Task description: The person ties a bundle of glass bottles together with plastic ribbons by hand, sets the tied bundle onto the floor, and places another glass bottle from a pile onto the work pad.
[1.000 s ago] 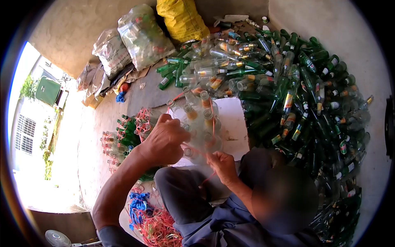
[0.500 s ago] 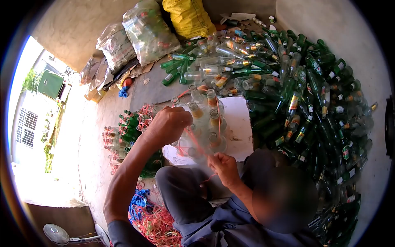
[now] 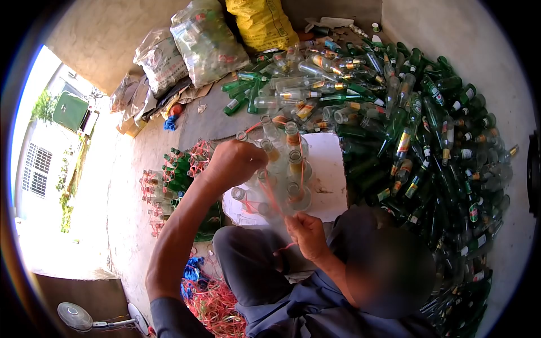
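Clear glass bottles point(image 3: 295, 163) stand upright in a tight group, with red plastic string point(image 3: 271, 194) around and across them. My right hand point(image 3: 307, 234) pinches this string at the near side of the group, and the string is stretched towards my left hand. Over the left side of the bottles, my left hand point(image 3: 238, 163) is closed in a fist close to the bottle necks. What its fingers hold is hidden; the string runs up to its lower edge. Under the bottles lies a white board point(image 3: 324, 169).
A large heap of green and clear bottles point(image 3: 406, 124) spreads behind and to the right. Bundled bottles point(image 3: 177, 174) tied with red string stand at the left. Tangled red string point(image 3: 217, 310) lies by my knee. Filled sacks point(image 3: 205, 45) lean at the back wall; a fan point(image 3: 76, 316) stands lower left.
My left hand has shifted slightly, uncovering a bottle mouth below it. My right hand stays at almost the same spot with the string. The whole view has moved a little.
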Motion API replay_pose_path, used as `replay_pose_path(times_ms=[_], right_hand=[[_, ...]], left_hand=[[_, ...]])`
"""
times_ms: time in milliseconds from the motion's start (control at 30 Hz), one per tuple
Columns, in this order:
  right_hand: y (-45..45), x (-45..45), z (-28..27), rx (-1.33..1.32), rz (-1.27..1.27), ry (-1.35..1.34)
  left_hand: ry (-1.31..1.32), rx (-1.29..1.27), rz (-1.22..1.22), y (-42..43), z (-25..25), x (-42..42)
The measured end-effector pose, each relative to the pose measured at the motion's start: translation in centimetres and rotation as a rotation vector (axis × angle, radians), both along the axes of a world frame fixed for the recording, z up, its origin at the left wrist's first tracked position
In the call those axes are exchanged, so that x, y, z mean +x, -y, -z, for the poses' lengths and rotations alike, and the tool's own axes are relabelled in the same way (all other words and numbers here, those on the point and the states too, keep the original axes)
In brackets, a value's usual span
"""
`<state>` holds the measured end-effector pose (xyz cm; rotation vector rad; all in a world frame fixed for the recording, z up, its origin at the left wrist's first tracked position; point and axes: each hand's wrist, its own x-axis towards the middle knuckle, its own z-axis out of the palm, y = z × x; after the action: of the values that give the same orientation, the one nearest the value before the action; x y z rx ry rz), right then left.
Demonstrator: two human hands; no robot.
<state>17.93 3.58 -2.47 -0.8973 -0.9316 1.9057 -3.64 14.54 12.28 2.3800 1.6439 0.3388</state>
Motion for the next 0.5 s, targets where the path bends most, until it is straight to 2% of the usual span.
replay_pose_path(times_ms=[333, 500], right_hand=[[0.7, -0.3, -1.0, -0.03, 0.006, -0.022], [0.7, 0.3, -1.6, 0.037, -0.042, 0.12]], left_hand=[[-0.14, -0.042, -0.09, -0.7, 0.5, 0.0], [-0.296, -0.011, -0.089, -0.9, 1.5, 0.1]])
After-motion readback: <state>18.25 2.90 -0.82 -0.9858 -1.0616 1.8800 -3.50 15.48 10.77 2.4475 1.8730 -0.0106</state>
